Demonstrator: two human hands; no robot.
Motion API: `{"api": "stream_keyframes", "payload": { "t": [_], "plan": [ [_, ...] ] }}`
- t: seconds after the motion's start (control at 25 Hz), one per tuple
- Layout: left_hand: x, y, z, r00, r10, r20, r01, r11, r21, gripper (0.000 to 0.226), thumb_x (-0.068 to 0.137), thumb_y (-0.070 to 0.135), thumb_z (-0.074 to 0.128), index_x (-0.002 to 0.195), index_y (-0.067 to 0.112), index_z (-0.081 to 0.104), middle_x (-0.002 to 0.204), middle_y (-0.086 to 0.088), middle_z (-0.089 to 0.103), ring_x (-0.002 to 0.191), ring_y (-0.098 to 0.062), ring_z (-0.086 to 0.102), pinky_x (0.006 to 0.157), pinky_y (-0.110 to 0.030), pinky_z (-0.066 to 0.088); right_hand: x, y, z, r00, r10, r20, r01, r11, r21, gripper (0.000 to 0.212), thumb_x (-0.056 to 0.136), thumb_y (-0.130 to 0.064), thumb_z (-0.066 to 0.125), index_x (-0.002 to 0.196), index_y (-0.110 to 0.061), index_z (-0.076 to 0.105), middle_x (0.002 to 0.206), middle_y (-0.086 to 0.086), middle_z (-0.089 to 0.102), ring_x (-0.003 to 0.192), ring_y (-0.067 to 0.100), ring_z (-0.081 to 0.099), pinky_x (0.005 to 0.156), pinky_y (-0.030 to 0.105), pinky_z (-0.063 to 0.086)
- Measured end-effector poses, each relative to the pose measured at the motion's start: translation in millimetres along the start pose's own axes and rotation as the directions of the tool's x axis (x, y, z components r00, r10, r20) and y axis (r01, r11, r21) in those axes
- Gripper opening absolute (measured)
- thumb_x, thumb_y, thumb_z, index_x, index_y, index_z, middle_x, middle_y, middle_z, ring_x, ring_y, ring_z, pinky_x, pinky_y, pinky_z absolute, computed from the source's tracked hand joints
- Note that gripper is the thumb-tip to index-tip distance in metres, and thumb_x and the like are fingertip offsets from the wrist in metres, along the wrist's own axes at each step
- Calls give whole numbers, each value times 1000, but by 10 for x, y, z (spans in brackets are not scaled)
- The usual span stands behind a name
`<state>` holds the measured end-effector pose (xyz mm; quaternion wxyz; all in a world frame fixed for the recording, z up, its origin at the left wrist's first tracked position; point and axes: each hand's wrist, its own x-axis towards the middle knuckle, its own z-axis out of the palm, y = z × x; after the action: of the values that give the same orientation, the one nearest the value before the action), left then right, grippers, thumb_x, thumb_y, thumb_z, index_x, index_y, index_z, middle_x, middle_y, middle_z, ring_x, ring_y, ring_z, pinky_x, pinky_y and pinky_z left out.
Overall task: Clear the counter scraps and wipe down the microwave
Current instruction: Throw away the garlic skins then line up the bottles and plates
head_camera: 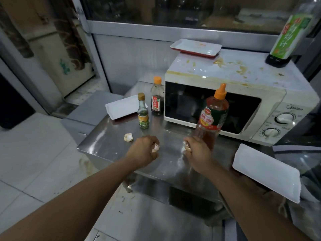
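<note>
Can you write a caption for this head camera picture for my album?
Both hands, left hand and right hand, grip pale scraps over the steel counter beside a stained microwave.

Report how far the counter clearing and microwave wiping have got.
Done: nothing visibly finished. In hand: the left hand and the right hand each grip a pale scrap over the steel counter. Left: one more scrap lies on the counter, and the microwave top is stained with yellowish splatter, unwiped. No cloth is in view.
</note>
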<state>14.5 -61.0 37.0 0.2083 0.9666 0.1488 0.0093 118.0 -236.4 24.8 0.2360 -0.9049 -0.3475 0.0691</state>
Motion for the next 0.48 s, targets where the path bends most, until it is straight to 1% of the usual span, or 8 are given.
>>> {"api": "stream_keyframes", "payload": {
  "t": [0.12,0.24,0.36,0.48],
  "plan": [
    [-68,-328,-191,998,-51,-45,51,999,-3,35,77,19,70,111,16,59,113,-5,61,101,-21,58,79,-24,41,167,-256,110,998,-65,27,66,997,-31,33,88,-11,57,120,-9,53,125,7,53,117,22,46,97,27,33],
    [-97,-721,-346,994,-95,-55,94,995,-14,35,78,20,71,110,16,58,112,-6,62,99,-21,59,78,-26,44,319,-518,320,997,-73,20,74,997,-39,34,89,-12,54,123,-11,52,126,6,52,118,23,44,96,27,32],
    [-34,-1113,-434,992,-108,-65,109,994,-2,35,77,18,69,111,15,59,111,-7,63,100,-23,59,76,-26,42,487,-725,583,999,-40,18,40,999,-22,36,90,-9,51,127,-10,50,129,8,50,120,25,43,96,28,31],
    [106,-1398,-443,997,-76,-30,76,997,-11,35,77,20,71,109,15,59,111,-6,62,100,-22,58,77,-25,41,644,-809,805,999,22,32,-22,1000,16,41,87,-9,57,127,-10,50,126,11,50,119,27,43,96,32,36]
  ]
}}
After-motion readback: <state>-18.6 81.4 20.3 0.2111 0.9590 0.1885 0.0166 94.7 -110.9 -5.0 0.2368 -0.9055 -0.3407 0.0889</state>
